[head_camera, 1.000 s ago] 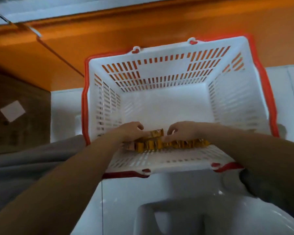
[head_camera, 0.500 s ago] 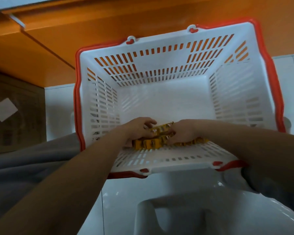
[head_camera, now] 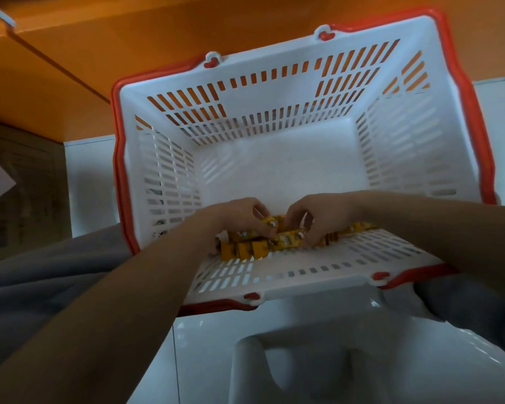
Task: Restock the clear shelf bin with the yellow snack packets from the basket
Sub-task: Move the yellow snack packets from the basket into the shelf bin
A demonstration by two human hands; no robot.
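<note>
The left hand [head_camera: 239, 220] and right hand [head_camera: 318, 214] both pinch small yellow foil snack packets [head_camera: 245, 249] heaped along the near wall of the white slotted red-rimmed basket [head_camera: 274, 91]. It would be best to bunch them tightly before lifting, lest some slip.

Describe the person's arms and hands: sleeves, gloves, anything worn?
The left forearm and right forearm are bare to the frame edge, with no sleeves in view. The left hand and right hand are ungloved. No watch, band or ring shows, though the picture is dim and soft. The grey fabric beside the left forearm looks like other clothing, not a sleeve.
</note>
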